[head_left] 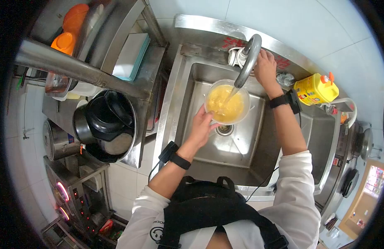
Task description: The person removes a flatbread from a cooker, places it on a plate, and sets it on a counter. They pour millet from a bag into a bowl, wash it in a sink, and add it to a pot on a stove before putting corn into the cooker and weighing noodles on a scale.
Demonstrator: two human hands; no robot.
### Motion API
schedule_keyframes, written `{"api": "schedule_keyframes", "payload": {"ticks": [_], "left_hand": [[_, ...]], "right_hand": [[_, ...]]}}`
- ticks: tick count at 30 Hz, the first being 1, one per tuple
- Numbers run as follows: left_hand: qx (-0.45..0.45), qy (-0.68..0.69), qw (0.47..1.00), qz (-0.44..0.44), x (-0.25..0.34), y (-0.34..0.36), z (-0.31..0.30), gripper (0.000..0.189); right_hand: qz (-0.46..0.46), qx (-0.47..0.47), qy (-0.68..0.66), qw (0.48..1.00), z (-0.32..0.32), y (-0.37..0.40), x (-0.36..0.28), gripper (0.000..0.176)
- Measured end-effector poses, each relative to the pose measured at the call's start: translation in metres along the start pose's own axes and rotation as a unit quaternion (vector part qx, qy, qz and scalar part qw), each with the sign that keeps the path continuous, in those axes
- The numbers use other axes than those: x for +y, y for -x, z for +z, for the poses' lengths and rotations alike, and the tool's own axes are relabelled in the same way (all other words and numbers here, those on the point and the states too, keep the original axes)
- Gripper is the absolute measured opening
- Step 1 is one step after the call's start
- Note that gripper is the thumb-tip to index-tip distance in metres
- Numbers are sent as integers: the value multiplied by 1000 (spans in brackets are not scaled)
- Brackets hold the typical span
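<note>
My left hand [201, 126] grips the rim of a clear round bowl [209, 111] from its near left side. Yellow pieces in cloudy yellow liquid [226, 101] fill much of the bowl, which I hold above the sink basin [242, 143]. Water runs into it from the curved grey faucet [253, 54]. My right hand [266, 69] is at the base of the faucet, behind the spout, with its fingers curled against it. The part under those fingers is hidden.
A yellow jug with an orange cap [316, 89] stands on the sink's right ledge, beside a second basin [314, 137]. To the left, a metal shelf holds a stack of pale trays [132, 56]. Black bowls [105, 118] sit in a large pot below.
</note>
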State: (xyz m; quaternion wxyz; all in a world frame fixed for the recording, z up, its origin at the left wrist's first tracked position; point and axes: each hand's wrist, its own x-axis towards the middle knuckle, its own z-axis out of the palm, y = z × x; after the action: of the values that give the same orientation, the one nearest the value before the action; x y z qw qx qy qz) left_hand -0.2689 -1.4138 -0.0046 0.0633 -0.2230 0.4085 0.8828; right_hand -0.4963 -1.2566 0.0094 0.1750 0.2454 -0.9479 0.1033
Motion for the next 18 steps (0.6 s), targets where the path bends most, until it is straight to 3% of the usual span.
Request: {"api": "schedule_keyframes", "payload": {"ticks": [3, 6, 8, 9, 11, 12, 13, 15, 16, 18], "left_hand": [[-11, 13, 1000, 3, 1, 0, -1, 43], [-16, 12, 1000, 8, 3, 5, 1, 42], [-21, 5, 1000, 15, 7, 12, 5, 42], [-19, 2, 1000, 15, 8, 17, 8, 42], [-19, -1, 1000, 15, 6, 30, 10, 42], [-25, -1, 1000, 10, 4, 37, 10, 43], [-32, -2, 999, 7, 2, 44, 9, 44], [-45, 3, 999, 5, -4, 58, 5, 45], [-54, 10, 998, 1, -6, 65, 4, 46], [-55, 4, 998, -2, -8, 82, 5, 46]], "right_hand": [[-46, -7, 39, 998, -14, 7, 9, 31], [-96, 46, 68, 992, -40, 18, 0, 24], [-56, 33, -167, 984, -76, 36, -33, 18], [-21, -142, -250, 958, -100, 48, -51, 23], [-116, -240, -308, 913, -95, 86, -73, 26], [-197, -205, -276, 918, -89, 103, -84, 27], [-198, -201, -275, 919, -89, 112, -91, 27], [-252, -297, -273, 880, -92, 126, -104, 25], [-265, -219, -249, 906, -95, 130, -105, 24], [-224, -240, -170, 929, -109, 143, -106, 25]]}}
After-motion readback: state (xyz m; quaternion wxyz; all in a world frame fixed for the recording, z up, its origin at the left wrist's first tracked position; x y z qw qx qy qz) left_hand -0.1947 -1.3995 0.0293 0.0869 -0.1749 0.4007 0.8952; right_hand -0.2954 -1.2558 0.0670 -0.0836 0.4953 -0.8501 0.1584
